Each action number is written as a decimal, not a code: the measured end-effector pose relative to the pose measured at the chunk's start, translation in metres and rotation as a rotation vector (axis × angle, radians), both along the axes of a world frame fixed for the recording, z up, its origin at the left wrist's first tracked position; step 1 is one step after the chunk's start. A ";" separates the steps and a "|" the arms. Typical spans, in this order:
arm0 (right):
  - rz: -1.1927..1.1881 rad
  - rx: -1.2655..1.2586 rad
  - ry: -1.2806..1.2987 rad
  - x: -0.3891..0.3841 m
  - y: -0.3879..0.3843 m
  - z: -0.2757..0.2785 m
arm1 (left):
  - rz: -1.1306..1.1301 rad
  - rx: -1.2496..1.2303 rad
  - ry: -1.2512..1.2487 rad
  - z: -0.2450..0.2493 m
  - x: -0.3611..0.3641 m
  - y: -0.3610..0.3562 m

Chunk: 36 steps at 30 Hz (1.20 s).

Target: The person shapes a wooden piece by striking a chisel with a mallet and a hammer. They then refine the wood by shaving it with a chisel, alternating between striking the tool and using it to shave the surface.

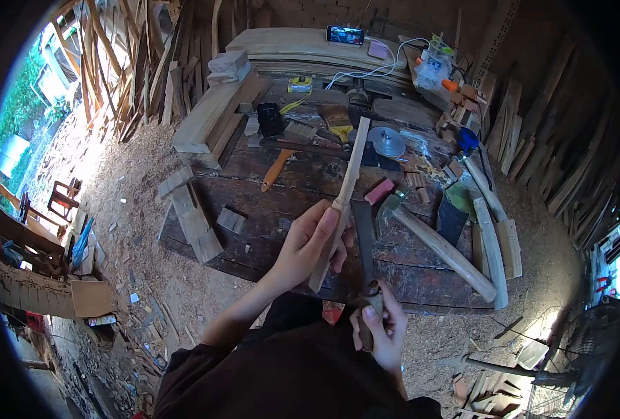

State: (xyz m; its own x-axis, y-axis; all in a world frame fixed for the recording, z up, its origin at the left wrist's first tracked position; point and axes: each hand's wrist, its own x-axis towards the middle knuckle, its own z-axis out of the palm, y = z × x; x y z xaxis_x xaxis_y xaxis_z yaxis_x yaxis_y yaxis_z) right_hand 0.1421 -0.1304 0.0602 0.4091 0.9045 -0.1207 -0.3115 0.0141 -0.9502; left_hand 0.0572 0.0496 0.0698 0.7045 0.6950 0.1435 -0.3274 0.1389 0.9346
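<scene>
Near the middle of the head view, my left hand (pixel 315 234) is closed around a long, narrow wooden piece (pixel 352 164), which slants up over the dark workbench (pixel 247 202). My right hand (pixel 383 325), lower and to the right, grips the handle of a flat dark metal tool (pixel 363 237), which looks like a file or rasp. Its blade points up, close beside the wooden piece; whether they touch is unclear. A pink block (pixel 379 191) and a hammer-like tool with a wooden handle (pixel 443 251) lie just right of the blade.
On the bench are an orange-handled tool (pixel 276 170), a brush (pixel 338 124), a metal disc (pixel 387 142), a tape measure (pixel 299 84) and wooden blocks (pixel 193 220). A phone (pixel 345 35) stands at the back. Wood shavings (pixel 139 188) cover the floor; planks lean around.
</scene>
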 end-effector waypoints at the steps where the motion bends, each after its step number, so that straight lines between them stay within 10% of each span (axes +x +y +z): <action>1: -0.002 0.001 0.001 0.002 -0.003 0.002 | -0.043 -0.011 -0.042 0.002 -0.002 0.001; 15: 0.152 -0.075 0.007 0.009 -0.018 0.025 | -0.081 -0.018 0.046 0.004 -0.011 0.003; 23: 0.144 -0.183 0.077 0.012 -0.019 0.037 | 0.208 0.771 0.217 -0.002 -0.014 0.011; 36: 0.034 -0.043 -0.077 -0.016 0.002 0.006 | 0.292 0.653 0.379 0.003 -0.013 0.007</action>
